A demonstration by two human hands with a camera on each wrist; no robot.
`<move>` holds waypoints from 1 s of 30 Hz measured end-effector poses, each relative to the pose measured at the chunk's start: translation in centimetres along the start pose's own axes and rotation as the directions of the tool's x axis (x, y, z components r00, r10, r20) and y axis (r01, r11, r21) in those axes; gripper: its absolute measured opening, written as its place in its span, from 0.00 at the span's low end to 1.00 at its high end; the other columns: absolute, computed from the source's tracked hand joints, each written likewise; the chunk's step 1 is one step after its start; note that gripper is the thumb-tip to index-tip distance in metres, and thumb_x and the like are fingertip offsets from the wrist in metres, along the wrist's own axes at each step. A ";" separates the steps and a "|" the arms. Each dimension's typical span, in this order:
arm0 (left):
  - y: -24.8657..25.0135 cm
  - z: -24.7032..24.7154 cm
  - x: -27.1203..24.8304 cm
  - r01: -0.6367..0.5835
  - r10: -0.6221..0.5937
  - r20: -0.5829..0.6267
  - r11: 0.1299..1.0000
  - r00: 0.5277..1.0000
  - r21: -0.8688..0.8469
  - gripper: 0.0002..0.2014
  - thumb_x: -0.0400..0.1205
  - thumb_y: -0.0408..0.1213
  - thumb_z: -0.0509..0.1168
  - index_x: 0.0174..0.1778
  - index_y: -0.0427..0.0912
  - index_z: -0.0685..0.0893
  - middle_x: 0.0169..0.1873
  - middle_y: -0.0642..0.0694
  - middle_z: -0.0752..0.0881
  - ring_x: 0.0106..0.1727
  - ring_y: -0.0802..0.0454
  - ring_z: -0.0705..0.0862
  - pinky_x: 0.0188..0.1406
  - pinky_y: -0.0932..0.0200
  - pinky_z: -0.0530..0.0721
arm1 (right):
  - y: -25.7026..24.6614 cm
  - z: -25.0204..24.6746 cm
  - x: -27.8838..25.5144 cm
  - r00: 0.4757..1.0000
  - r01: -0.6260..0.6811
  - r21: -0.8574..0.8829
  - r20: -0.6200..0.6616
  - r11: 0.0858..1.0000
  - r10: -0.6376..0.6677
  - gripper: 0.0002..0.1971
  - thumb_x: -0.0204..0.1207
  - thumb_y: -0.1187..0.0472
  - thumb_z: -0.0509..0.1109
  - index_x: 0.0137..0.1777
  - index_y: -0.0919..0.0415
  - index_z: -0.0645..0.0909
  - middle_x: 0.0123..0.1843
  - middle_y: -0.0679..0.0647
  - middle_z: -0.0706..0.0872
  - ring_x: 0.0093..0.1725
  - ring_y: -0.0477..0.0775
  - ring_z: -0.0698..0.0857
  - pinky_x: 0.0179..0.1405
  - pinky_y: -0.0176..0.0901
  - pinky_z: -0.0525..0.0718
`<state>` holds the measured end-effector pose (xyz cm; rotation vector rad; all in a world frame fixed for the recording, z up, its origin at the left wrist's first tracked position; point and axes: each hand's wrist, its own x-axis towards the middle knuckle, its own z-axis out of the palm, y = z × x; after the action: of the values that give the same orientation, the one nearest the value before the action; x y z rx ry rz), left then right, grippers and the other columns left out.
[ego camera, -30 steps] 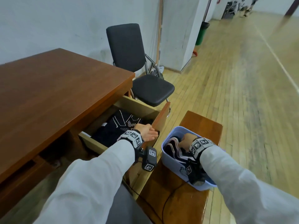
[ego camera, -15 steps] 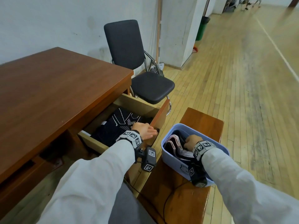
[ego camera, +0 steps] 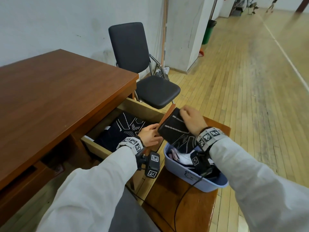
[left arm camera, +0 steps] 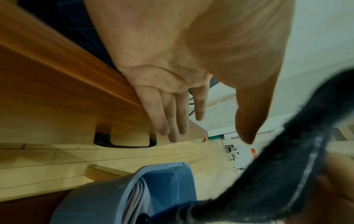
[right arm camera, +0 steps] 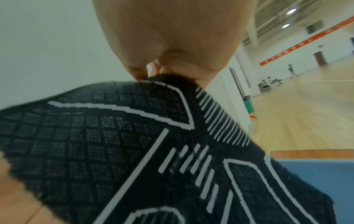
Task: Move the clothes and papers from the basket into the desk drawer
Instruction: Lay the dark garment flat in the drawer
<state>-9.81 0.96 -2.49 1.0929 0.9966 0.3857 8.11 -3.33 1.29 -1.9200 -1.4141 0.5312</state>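
Black garment [ego camera: 175, 129] pinched at top edge by right hand [ego camera: 192, 120] fingers [ego camera: 184, 113].

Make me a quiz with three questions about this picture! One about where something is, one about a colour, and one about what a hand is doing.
1. Where is the basket?
A. on the wooden bench
B. on the desk top
C. on the black chair

2. What colour is the basket?
A. red
B. light blue
C. yellow

3. What is the right hand doing?
A. resting flat on the desk
B. pinching a black patterned cloth
C. hanging empty

Answers:
1. A, since the basket stands on the bench beside the open drawer.
2. B, its wall is light blue.
3. B, the fingers pinch the black patterned cloth above the basket, while the left hand is open at the drawer front.
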 end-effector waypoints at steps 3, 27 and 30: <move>-0.2 0.0 0.4 0.002 -0.002 -0.076 1.000 0.997 0.000 0.19 0.86 0.33 0.57 0.73 0.33 0.74 0.71 0.30 0.76 0.72 0.31 0.76 0.70 0.41 0.76 | -0.8 2.0 0.0 0.992 0.091 -0.189 0.108 0.978 -0.071 0.09 0.84 0.54 0.59 0.51 0.55 0.80 0.49 0.52 0.86 0.51 0.53 0.84 0.52 0.46 0.83; 0.8 -4.3 5.3 0.006 0.052 -0.362 0.988 0.931 0.157 0.26 0.85 0.50 0.53 0.71 0.34 0.75 0.70 0.35 0.79 0.70 0.36 0.78 0.73 0.41 0.74 | 7.3 -1.4 1.0 0.812 -0.583 0.231 0.119 0.779 0.572 0.19 0.70 0.57 0.80 0.57 0.68 0.84 0.49 0.59 0.88 0.45 0.57 0.87 0.52 0.48 0.85; 3.7 -6.5 3.6 0.086 0.027 -0.461 0.971 0.887 0.222 0.23 0.87 0.45 0.54 0.71 0.32 0.74 0.66 0.35 0.79 0.67 0.35 0.79 0.56 0.44 0.84 | 4.3 -0.2 2.8 0.877 -0.466 0.336 0.058 0.818 0.476 0.13 0.72 0.55 0.78 0.46 0.66 0.85 0.50 0.63 0.90 0.43 0.59 0.89 0.47 0.49 0.88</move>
<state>-12.56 8.81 -1.67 1.2262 1.5132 0.5273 11.99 -1.48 -1.55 -1.9691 -0.7447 0.9126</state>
